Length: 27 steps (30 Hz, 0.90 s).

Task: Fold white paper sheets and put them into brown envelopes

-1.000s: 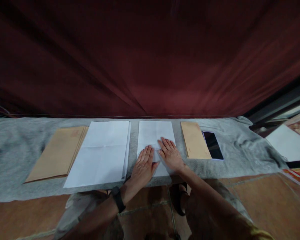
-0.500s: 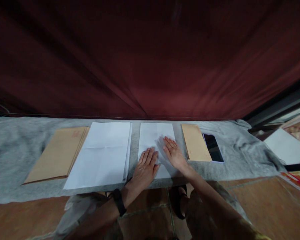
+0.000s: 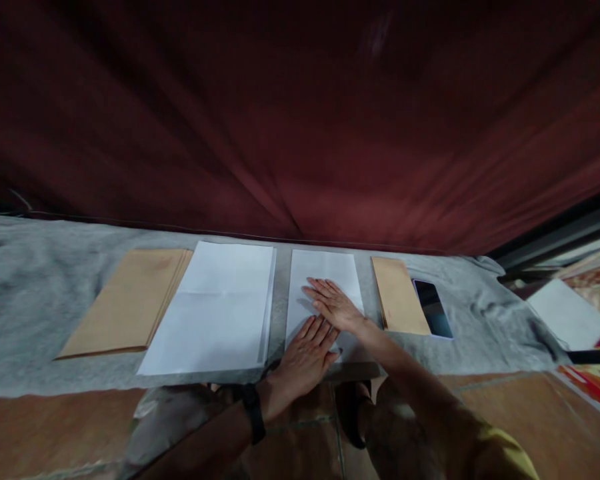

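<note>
A white sheet of paper [image 3: 325, 261] lies in front of me, its long side running away from my body. My left hand [image 3: 307, 355] rests on its near part, palm down with fingers stretched out. Just beyond, my right hand [image 3: 334, 304] lies flat across the sheet, fingers pointing left. The right hand's near edge meets the left fingertips. Left of this sheet is a stack of larger white paper [image 3: 213, 310] with a crease across it. To the right lies a small stack of brown envelopes [image 3: 400, 297].
Larger brown envelopes [image 3: 125, 300] lie at the left on the grey cloth [image 3: 490, 313]. A phone [image 3: 433, 308] touches the small envelopes. Dark red fabric [image 3: 300, 133] hangs behind the bench. A white panel [image 3: 567, 313] stands at the far right, above the tiled floor [image 3: 525, 407].
My right hand has slid left across the sheet, and my left hand has come nearer to it, so they now meet. The whole view has shifted slightly.
</note>
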Available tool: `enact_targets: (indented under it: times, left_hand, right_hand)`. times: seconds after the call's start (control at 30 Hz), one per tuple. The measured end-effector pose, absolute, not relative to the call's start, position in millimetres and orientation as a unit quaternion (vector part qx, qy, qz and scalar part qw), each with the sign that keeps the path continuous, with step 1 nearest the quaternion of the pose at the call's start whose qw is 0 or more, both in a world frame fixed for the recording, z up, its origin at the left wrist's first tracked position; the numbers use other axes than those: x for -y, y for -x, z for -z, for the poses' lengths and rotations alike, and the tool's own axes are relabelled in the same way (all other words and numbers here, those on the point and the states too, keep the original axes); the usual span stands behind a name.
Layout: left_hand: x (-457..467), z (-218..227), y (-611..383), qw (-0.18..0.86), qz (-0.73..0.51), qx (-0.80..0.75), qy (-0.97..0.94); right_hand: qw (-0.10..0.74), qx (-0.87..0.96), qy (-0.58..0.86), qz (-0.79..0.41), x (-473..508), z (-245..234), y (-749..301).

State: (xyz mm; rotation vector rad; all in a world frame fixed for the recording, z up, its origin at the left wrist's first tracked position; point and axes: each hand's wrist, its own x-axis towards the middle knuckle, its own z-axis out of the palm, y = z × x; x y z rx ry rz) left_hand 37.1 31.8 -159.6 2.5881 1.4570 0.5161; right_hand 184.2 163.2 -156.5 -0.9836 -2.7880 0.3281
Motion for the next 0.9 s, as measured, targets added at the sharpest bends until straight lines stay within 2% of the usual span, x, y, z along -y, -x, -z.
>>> enact_targets:
  times: [0.27,0.67,0.8,0.9]
  left_hand:
    - [-31.9,174.4,-36.2,0.056,-0.206,-0.472,-0.855]
    - [-33.0,173.1,-40.2,0.052,-0.199,-0.474,-0.856]
    - [-34.8,168.6,-38.9,0.066,-0.209,-0.474,-0.853]
    - [-46.8,162.5,-31.9,0.084,-0.249,-0.53,-0.806]
  right_hand:
    - [0.056,0.933,0.354,-0.031,-217.1,161.6,-163.4]
    - [0.091,0.912,0.397,-0.038,-263.9,161.4,-151.2]
    - [0.128,0.888,0.44,-0.044,-263.0,158.7,-156.7]
    - [0.18,0.851,0.493,-0.041,-239.5,158.3,-180.5]
